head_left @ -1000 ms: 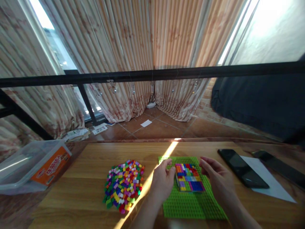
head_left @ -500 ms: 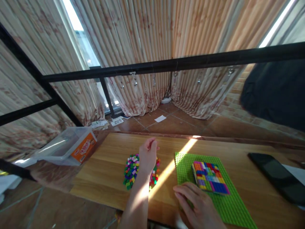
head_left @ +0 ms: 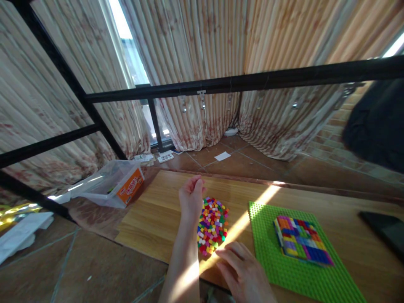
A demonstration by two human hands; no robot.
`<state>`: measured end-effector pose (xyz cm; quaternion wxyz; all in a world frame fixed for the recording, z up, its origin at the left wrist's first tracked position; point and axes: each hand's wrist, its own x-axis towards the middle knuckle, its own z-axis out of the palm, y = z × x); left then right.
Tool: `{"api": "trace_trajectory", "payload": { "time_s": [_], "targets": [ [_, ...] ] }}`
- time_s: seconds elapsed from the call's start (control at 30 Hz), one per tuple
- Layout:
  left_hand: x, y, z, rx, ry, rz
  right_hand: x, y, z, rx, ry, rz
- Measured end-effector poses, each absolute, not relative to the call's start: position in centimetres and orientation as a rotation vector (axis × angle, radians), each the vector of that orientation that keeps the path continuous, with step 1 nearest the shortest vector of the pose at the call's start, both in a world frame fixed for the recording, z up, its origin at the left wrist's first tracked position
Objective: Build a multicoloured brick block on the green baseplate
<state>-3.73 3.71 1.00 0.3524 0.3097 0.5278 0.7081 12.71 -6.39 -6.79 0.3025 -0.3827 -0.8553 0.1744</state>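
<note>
A pile of small colourful building bricks lies on the wooden table, partly behind my left forearm. Above the pile's far left edge, my left hand is raised with its fingers curled in. Whatever it holds, if anything, is hidden. My right hand is at the near edge of the pile, fingers bent, thumb and forefinger apart, and nothing visible between them. To its right lies a green studded baseplate. A flat multicoloured block of joined bricks rests on that plate.
The wooden table carries a black phone-like slab at its right. A clear plastic bin with an orange label stands beyond the left end. A black metal rail runs across, before curtains.
The view has shifted left. My right hand has moved left from beside the baseplate to the brick pile. My left hand has moved off the pile toward its far left side, still curled.
</note>
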Motion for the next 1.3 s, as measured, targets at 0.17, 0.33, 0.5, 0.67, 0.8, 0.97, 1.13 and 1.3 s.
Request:
{"api": "trace_trajectory", "payload": {
  "time_s": [0.17, 0.33, 0.5, 0.67, 0.8, 0.97, 1.13, 1.3],
  "targets": [
    [-4.5, 3.5, 0.9, 0.770, 1.365, 1.824, 11.0, -6.2, -7.8, -1.043, -2.269, 0.366],
    [-4.9, 3.3, 0.9, 0.769, 1.364, 1.828, 10.5, -5.7, -8.1, -1.077, -2.260, 0.367],
    [-4.9, 3.3, 1.0, 0.762, 1.361, 1.808, 11.9, -4.9, -7.2, -1.144, -2.210, 0.404],
    [-4.7, 3.4, 0.9, 0.766, 1.368, 1.801, 13.0, -4.6, -6.6, -1.212, -2.185, 0.402],
    [-4.6, 3.3, 1.1, 0.764, 1.368, 1.805, 11.8, -5.3, -6.4, -1.081, -2.289, 0.448],
    [-4.6, 3.2, 1.2, 0.750, 1.348, 1.798, 10.0, -5.3, -6.2, -1.089, -2.404, 0.442],
    [-4.6, 3.4, 1.1, 0.743, 1.343, 1.803, 9.4, -4.3, -5.7, -1.083, -2.586, 0.285],
    [-4.7, 3.5, 0.9, 0.741, 1.371, 1.775, 9.5, -4.2, -6.3, -1.068, -2.598, 0.179]
  ]
}}
